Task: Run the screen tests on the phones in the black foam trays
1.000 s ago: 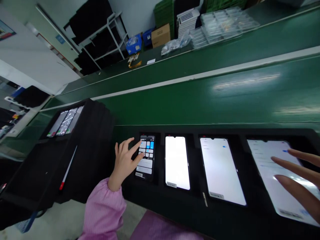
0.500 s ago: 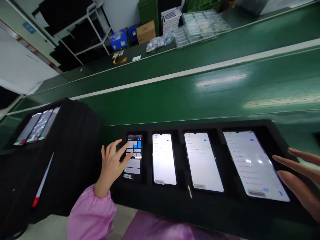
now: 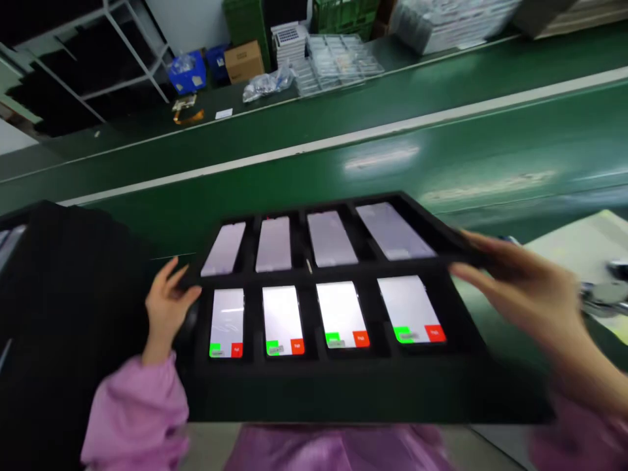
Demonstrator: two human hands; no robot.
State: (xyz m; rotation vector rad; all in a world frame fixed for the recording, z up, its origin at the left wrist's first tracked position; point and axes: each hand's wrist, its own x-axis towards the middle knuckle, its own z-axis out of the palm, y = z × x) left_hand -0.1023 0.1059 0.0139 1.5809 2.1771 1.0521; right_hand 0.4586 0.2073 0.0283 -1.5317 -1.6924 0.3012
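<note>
Raised off the tray below, a black foam tray (image 3: pixel 300 241) holds several phones (image 3: pixel 333 239) in a row, their screens pale. My left hand (image 3: pixel 164 307) pinches its left end between thumb and fingers. At the opposite end my right hand (image 3: pixel 534 288) is closed on the tray's near right corner, thumb towards me. Underneath shows a second black tray (image 3: pixel 252 324), also with several phones (image 3: pixel 341 311) in a row. Their white screens have a green block and a red block along the bottom. The lifted tray hides this lower tray's far part.
A stack of black trays (image 3: pixel 73 281) stands at the left. Papers and a metal object (image 3: pixel 606 294) lie at the right. Across the green bench are a blue bin (image 3: pixel 188 73), a cardboard box (image 3: pixel 244 61), a plastic bag (image 3: pixel 267 85) and clear plastic trays (image 3: pixel 341 59).
My left hand has left the leftmost phone's screen for the tray's end; my right hand has closed on the other end. The tray has come up, uncovering the lower one. The view has swung right.
</note>
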